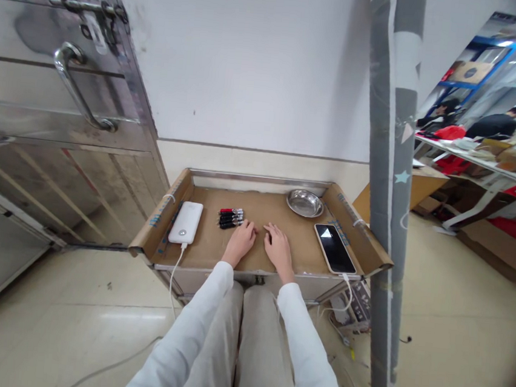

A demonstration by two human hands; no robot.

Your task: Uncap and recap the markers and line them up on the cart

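Note:
My left hand rests palm down on the cardboard-lined tray table, fingers loosely curled and holding nothing, just below a small bunch of black and red pens. Beside it, my right hand lies flat on the cardboard with fingers spread, also holding nothing. A white power bank with a cable lies to the left. To the right, a smartphone lies with its screen up. A round metal dish sits at the back right.
A large steel cabinet door with a handle stands at the left. A grey pillar rises right of the table. Other people sit at a cluttered white table far right. Cables trail on the tiled floor.

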